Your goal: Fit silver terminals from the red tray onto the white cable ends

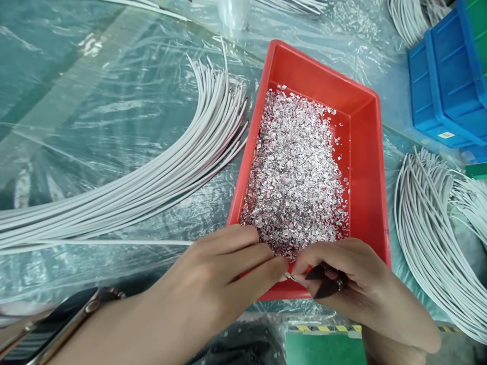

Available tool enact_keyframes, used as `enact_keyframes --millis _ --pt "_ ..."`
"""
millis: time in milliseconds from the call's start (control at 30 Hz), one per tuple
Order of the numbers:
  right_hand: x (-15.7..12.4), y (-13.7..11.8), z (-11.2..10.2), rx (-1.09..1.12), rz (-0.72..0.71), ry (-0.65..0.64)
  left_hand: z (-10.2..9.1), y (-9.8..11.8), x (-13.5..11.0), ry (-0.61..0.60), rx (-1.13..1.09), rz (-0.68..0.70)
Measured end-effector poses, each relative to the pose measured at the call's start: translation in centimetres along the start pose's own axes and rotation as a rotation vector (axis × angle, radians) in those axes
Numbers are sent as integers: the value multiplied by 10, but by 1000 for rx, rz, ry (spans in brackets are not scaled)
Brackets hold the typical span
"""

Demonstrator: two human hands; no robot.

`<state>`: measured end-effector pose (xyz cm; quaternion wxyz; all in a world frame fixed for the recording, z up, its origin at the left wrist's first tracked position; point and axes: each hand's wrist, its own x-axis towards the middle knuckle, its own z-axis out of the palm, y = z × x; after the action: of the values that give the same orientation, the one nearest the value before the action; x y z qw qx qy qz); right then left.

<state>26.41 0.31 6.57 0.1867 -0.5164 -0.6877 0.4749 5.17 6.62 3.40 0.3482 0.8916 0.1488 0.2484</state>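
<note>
My left hand point(224, 279) is closed around a single white cable point(160, 243), which comes in from the left and shows its tip between my fingers. Close beside it, my right hand point(353, 284) is closed on small dark cutters point(323, 282), mostly covered by the palm. Its thumb and forefinger pinch at the cable's tip. Both hands are over the near edge of a red tray point(367, 167), which holds a heap of shiny silver foil scraps point(300, 167).
A bundle of white cables point(163, 177) lies left of the tray, another bundle point(433, 228) to the right. Blue bins point(441, 81) stand at the back right. Clear plastic sheeting point(114, 106) covers the green table. A translucent container point(233, 12) is at the far edge.
</note>
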Motion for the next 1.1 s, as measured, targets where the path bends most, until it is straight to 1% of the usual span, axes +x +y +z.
enact_keyframes --millis 133,333,500,867,1100 --pt "-1 -1 0 -20 -12 9 1 0 0 24 14 -3" --pt "1 -1 1 -30 -18 -2 2 1 -1 11 8 -2" --pt "0 1 1 -42 -26 28 2 1 0 21 35 8" --pt "1 -2 -2 -34 -2 -30 2 0 0 19 33 7" --pt "-1 1 1 -33 10 -19 2 2 0 30 60 10"
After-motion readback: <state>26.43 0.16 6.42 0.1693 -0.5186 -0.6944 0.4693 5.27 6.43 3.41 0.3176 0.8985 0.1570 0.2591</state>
